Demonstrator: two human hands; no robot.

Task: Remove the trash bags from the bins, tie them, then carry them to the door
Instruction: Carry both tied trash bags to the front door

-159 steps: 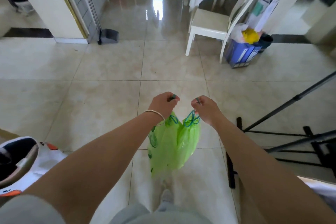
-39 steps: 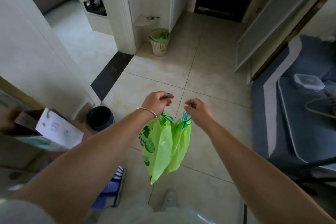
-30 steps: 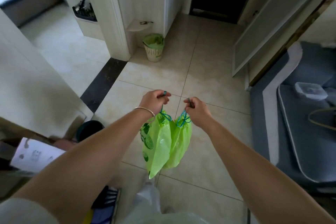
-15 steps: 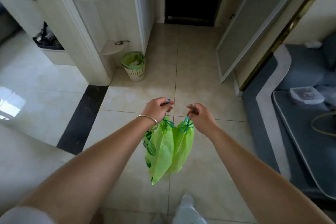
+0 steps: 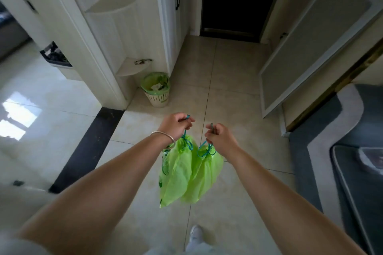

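A: From the head camera, what are the hands doing?

B: The left hand (image 5: 175,125) is curling into a fist around the blue drawstring of the left bag (image 5: 176,174). A loop of string is poking out above the knuckles. A bracelet (image 5: 163,135) is sitting on that wrist.

A: And the other one?

B: The right hand (image 5: 221,137) is also clenching, gripping the blue drawstring of the right bag (image 5: 204,178). Both arms are reaching forward, fists near each other but apart.

A: Where are the bags sitting relative to the hands?

B: They are hanging straight down just below each fist, off the floor (image 5: 228,80). The two bags are touching side by side between the forearms.

A: Which way are they pointing?

B: Their long axes are running vertically, tied necks up at the fists, loose bottoms pointing down toward the tiles. A shoe (image 5: 195,234) is showing beneath them.

A: Anything else ahead?

B: A small bin (image 5: 156,99) lined with a green bag is standing by the white cabinet (image 5: 128,33), left of the hands. A dark door (image 5: 238,0) is facing us at the hallway's far end, well apart from the bags.
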